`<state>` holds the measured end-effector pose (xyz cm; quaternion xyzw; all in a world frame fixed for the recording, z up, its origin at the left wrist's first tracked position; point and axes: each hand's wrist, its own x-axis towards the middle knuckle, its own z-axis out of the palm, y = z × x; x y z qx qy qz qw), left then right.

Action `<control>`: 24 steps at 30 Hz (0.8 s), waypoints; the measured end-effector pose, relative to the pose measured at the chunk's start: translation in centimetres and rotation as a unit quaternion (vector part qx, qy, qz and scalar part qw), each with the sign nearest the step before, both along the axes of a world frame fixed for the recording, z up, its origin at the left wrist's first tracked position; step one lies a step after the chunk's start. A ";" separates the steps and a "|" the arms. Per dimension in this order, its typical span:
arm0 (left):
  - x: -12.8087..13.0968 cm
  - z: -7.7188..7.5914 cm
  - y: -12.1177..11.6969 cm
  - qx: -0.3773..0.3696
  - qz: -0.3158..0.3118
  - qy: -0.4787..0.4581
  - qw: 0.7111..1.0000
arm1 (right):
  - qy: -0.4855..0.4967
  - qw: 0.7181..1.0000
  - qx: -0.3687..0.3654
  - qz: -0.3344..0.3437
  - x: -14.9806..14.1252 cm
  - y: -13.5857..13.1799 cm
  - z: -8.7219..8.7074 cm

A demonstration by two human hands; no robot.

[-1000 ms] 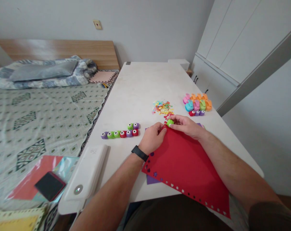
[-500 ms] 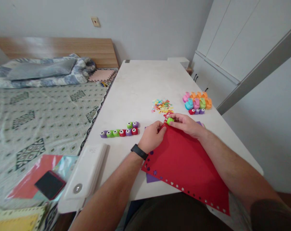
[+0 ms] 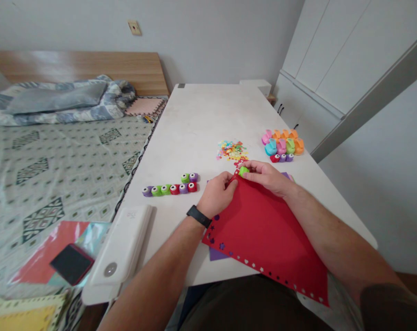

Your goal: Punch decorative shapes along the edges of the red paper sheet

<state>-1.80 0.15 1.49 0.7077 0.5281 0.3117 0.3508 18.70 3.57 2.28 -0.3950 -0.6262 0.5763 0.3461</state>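
Note:
A large red sheet of paper (image 3: pixel 270 225) lies slanted at the table's near side, with small shapes punched along its left and lower edges. My left hand (image 3: pixel 218 194) pinches the sheet near its far corner. In my right hand (image 3: pixel 265 177) is a green craft punch (image 3: pixel 243 171), held between thumb and fingers at that same corner. Whether paper sits inside the punch slot is too small to tell. Purple paper (image 3: pixel 218 254) shows beneath the red sheet. Just beyond the punch lies a pile of colourful paper cut-outs (image 3: pixel 232 150).
Small punches (image 3: pixel 165 189) stand in rows left of my hands. Larger punches (image 3: pixel 280 146) cluster at the right table edge. A long white device (image 3: pixel 120 248) occupies the table's left edge, beside the bed (image 3: pixel 73 170) with a dark phone-like object (image 3: pixel 72 263).
The camera view has shifted very slightly. Both hands keep their holds on the paper and the punch, with hardly any movement.

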 end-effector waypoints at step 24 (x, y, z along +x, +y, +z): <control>0.0 0.2 -0.1 0.005 0.004 0.004 1.000 | -0.021 0.999 0.032 0.009 0.2 0.1 -0.5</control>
